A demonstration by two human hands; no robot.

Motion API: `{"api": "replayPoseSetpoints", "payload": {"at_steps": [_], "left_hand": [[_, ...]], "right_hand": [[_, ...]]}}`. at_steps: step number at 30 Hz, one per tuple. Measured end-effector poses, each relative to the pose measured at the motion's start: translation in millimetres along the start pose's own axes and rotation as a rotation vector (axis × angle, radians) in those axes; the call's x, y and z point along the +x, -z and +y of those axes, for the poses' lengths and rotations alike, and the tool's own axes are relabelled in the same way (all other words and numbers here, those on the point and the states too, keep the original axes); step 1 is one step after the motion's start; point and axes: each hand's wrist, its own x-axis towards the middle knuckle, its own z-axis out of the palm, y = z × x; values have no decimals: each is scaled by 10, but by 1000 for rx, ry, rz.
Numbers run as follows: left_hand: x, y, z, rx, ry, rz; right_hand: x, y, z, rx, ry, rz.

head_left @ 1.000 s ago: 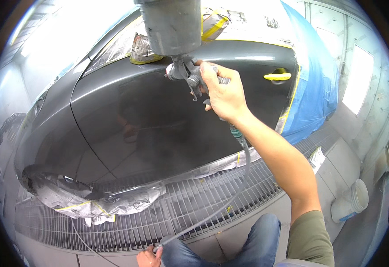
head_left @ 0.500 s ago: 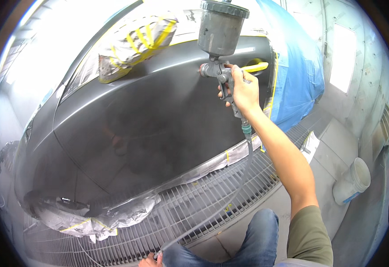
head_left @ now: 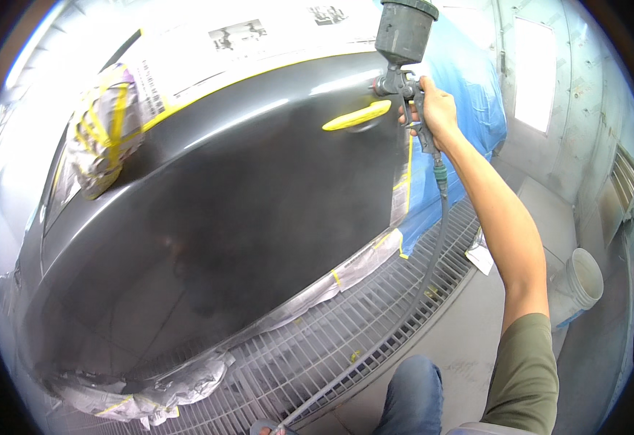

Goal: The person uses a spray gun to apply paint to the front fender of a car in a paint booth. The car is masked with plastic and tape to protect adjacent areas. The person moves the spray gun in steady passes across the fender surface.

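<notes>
The right grip (head_left: 433,109) is closed around the handle of a grey spray gun (head_left: 405,88), at the far right part of a big dark car (head_left: 259,196). Only a bit of the left grip (head_left: 266,431) shows at the near edge, beside the hose (head_left: 444,217), so I cannot tell if it holds on.

The car is the biggest thing. A blue sheet (head_left: 476,87) covers its right end, and paper (head_left: 208,51) covers the far top part. A floor grate (head_left: 288,355) runs along the near side. A wrapped mirror (head_left: 110,130) sticks out at the left. The door handle (head_left: 357,116), in yellow tape, is just left of the gun.

The gun's nose is near the car, so a small dip of the arm could bump the wet-looking side. The hose hangs over the grate and could rub the car if it swings in. Too much spray in one place could make drips.

A white bucket (head_left: 567,297) stands at the right; I cannot tell what is in it. The gun's cup (head_left: 405,35) has a lid, so its inside is hidden.
</notes>
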Motion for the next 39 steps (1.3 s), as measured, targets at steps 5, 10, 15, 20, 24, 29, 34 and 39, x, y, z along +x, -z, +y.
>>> {"api": "replayPoseSetpoints", "payload": {"at_steps": [5,10,15,20,24,29,34,39], "left_hand": [[173,-147,290,3,-86,53],[240,-185,400,-3,-110,72],[166,-147,319,-16,-94,69],[-70,-6,87,-24,-8,50],[-238,202,-234,-42,118,-61],[-441,462,-783,-184,205,-301],[-718,620,-1125,-198,248,-282],[-928,624,-1272,-173,301,-285]], "right_hand": [[520,541,173,-101,16,143],[928,834,279,-161,24,277],[1013,755,395,-474,89,491],[421,244,339,-322,105,305],[-448,-336,54,-214,94,89],[-1648,-1165,-370,-91,91,-109],[-2549,-1916,-492,126,76,-242],[-3155,-2477,-399,261,103,-376]]}}
